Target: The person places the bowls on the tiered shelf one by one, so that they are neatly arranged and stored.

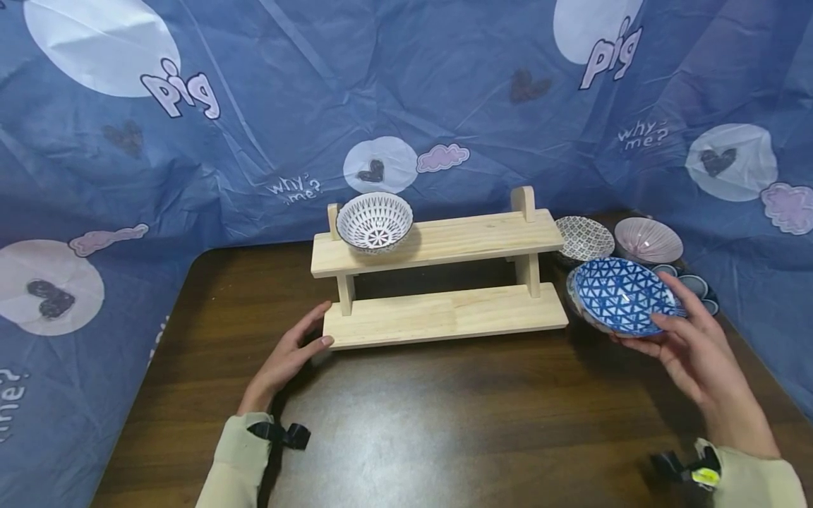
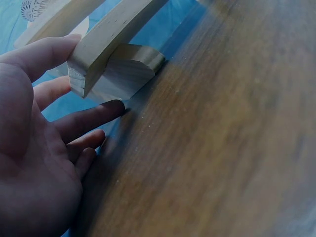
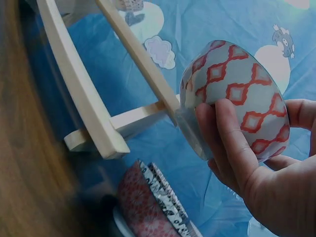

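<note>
My right hand (image 1: 699,346) grips a bowl (image 1: 625,296) by its side, in the air at the right end of a two-tier wooden shelf (image 1: 444,310). Blue triangles pattern the bowl's inside; in the right wrist view its outside is white with red diamonds (image 3: 237,94), tipped sideways to that camera. At the left end of the lower board, my left hand (image 1: 288,356) rests its thumb and fingertips against the wood, the other fingers loosely extended in the left wrist view. A white bowl with a black pattern (image 1: 375,222) stands on the upper board's left end.
Right of the shelf are a grey-patterned bowl (image 1: 584,238), a pink bowl (image 1: 648,240) and several small round dishes (image 1: 692,284). The right wrist view shows stacked bowls (image 3: 143,202) below the held one. Blue printed cloth (image 1: 444,85) hangs behind the brown table (image 1: 444,416).
</note>
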A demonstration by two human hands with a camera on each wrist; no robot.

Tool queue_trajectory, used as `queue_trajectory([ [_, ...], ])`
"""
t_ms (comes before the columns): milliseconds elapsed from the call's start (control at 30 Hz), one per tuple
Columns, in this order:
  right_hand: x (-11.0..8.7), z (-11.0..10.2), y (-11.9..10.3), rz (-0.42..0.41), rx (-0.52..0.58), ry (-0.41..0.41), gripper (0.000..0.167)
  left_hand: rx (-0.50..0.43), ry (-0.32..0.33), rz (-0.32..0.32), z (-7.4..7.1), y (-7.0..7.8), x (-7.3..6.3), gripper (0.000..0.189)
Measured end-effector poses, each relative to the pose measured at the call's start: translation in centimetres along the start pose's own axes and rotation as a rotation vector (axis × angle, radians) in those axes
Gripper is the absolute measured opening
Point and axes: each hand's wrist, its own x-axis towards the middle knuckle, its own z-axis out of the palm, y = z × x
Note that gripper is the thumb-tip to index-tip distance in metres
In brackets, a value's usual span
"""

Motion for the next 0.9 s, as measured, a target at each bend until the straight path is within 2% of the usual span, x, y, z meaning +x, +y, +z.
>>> queue_trajectory([
  [233,1.6,1.4,-0.7,-0.013,-0.005,-0.04,0.063,-0.004,0.008,-0.02,-0.2,0.1,0.1,0.066],
  [433,3.1,2.6,-1.1,-0.005,-0.044,-0.033,0.062,0.005,0.014,-0.014,-0.5,0.1,0.0,0.065],
  [533,3.7,3.0,-1.3,-0.003,-0.026,-0.027,0.062,0.004,0.014,-0.01,-0.6,0.0,0.0,0.065],
  [900,5.4,4.5,-1.5,0.021,-0.059,-0.004,0.063,-0.016,0.0,0.068,-0.2,-0.3,0.1,0.064],
])
